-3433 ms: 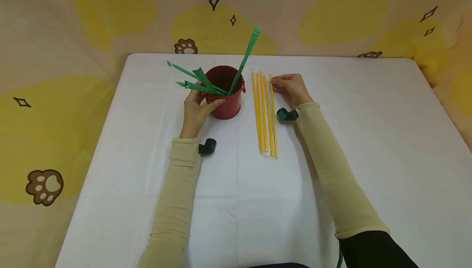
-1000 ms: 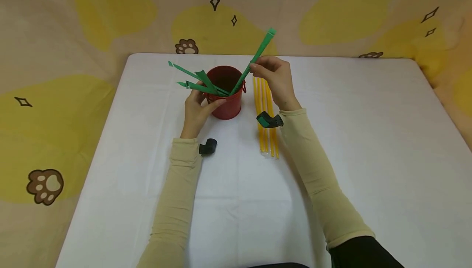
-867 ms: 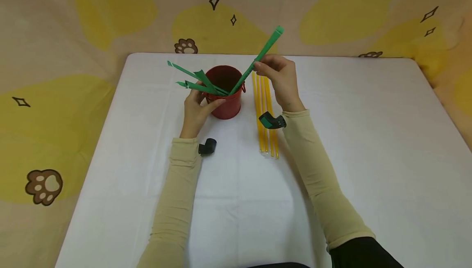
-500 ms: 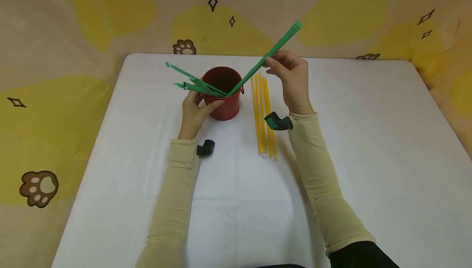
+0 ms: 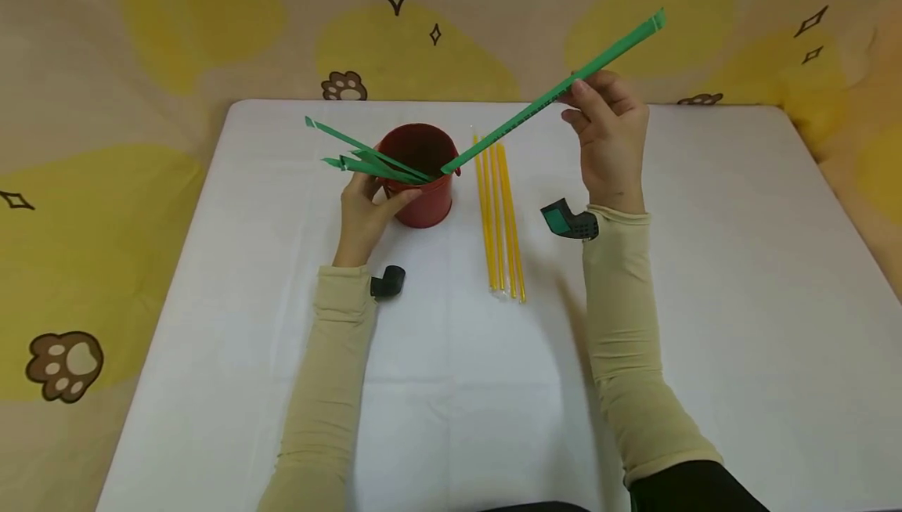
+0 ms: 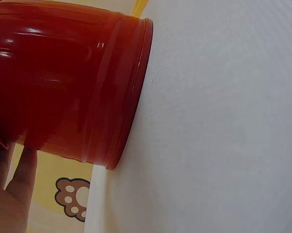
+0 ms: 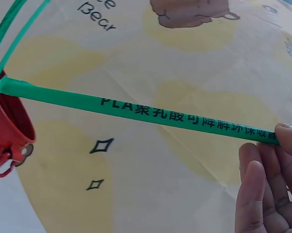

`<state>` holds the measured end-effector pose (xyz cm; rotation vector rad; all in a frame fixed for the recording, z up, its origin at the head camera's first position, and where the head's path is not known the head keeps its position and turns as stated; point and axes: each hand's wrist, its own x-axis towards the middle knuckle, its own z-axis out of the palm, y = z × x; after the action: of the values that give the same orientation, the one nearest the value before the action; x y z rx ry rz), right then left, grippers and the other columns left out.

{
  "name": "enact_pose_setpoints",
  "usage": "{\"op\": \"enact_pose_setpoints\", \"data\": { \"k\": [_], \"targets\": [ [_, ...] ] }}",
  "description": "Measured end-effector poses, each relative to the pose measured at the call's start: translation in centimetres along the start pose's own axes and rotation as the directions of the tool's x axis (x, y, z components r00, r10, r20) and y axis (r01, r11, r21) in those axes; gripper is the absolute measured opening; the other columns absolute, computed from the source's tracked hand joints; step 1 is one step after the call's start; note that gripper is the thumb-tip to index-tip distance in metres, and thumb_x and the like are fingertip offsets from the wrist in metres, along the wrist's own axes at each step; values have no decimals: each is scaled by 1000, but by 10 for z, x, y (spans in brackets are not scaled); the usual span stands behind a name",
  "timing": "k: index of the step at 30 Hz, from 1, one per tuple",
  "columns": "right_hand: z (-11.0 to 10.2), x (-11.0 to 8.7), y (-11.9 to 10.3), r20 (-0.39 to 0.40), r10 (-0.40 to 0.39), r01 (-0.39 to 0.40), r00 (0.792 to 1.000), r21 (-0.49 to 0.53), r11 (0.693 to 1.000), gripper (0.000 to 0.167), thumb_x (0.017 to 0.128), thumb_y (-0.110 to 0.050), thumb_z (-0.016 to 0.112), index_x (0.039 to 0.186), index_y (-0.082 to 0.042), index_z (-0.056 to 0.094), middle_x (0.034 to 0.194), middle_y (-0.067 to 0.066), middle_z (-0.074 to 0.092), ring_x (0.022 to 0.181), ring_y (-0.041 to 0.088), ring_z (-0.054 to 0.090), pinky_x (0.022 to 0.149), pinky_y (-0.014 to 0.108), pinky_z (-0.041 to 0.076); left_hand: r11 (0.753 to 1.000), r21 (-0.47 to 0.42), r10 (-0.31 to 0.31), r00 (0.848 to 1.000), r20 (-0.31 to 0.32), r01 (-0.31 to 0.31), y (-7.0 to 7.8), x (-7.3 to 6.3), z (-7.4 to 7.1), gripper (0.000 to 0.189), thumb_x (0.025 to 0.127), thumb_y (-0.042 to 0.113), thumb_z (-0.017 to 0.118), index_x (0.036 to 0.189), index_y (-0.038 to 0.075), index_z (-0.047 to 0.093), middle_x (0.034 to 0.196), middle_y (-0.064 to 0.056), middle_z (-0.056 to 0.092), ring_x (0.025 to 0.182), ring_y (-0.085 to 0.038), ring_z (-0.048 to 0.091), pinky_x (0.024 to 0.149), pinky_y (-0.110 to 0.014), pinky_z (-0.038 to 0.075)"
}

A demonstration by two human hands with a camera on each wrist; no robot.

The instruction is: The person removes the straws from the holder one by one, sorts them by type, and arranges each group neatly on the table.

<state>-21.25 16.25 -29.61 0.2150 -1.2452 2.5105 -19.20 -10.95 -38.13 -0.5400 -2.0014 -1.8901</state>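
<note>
A small red bucket stands on the table, and my left hand grips it from the left, thumb at the near side. Several green paper-wrapped straws lean out over its left rim. My right hand is raised at the right and pinches another green-wrapped straw between thumb and fingers. That straw slants down leftward, its lower end right at the bucket's mouth. Dark printing runs along its wrapper in the right wrist view. The bucket's wall fills much of the left wrist view, with left-hand fingers touching it.
Several yellow straws in clear wrappers lie side by side on the white table, just right of the bucket. Behind the table's far edge hangs a patterned yellow and beige cloth.
My right hand has left the yellow straws, taken hold of a green-wrapped straw in the bucket, and drawn it up and to the right. My left hand stays on the bucket.
</note>
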Motion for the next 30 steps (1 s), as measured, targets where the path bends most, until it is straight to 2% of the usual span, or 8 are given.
{"op": "enact_pose_setpoints", "data": {
  "k": [6,10,13,19,24,30],
  "targets": [
    [-10,4,-12,-29,11,-9,1000,64,998,9,83,10,64,91,13,62,81,18,62,71,27,62,62,28,52,1000,-29,-7,1000,-6,7,0,1,-1,59,74,-10,75,126,-12,49,124,-28,53,116,-36,49,100,-37,44],
    [-22,7,-16,-32,13,-12,999,24,1000,15,82,8,66,95,16,63,83,19,63,70,27,63,62,28,53,999,-33,-20,1000,-10,19,-2,1,-1,59,74,-6,76,126,-11,49,125,-28,53,118,-34,49,101,-37,43],
    [-31,10,-18,-41,24,-24,999,-3,1000,14,82,8,67,92,16,63,86,20,64,68,26,62,62,28,54,999,-40,-27,1000,-12,26,-2,1,0,59,74,-5,76,126,-11,49,125,-27,53,119,-34,49,101,-37,43],
    [-47,10,-16,-46,110,-113,993,-72,991,6,80,11,67,85,15,66,84,20,65,65,24,62,62,27,56,999,-41,-23,1000,-9,23,-3,1,1,58,75,-4,76,126,-11,49,125,-29,53,119,-36,48,101,-37,43],
    [-63,10,-13,4,196,-192,981,-181,965,7,81,10,67,87,13,68,84,18,68,67,23,64,64,27,57,999,-41,-17,1000,-8,16,-3,1,1,58,75,-6,76,126,-12,49,125,-29,52,119,-37,48,101,-37,43],
    [-82,11,-7,33,315,-294,949,-279,914,9,82,8,67,90,10,70,86,15,70,68,21,65,68,26,57,999,-38,-36,999,-8,36,-1,0,1,58,75,-7,75,126,-12,49,126,-28,52,119,-36,48,101,-37,43]
  ]
}}
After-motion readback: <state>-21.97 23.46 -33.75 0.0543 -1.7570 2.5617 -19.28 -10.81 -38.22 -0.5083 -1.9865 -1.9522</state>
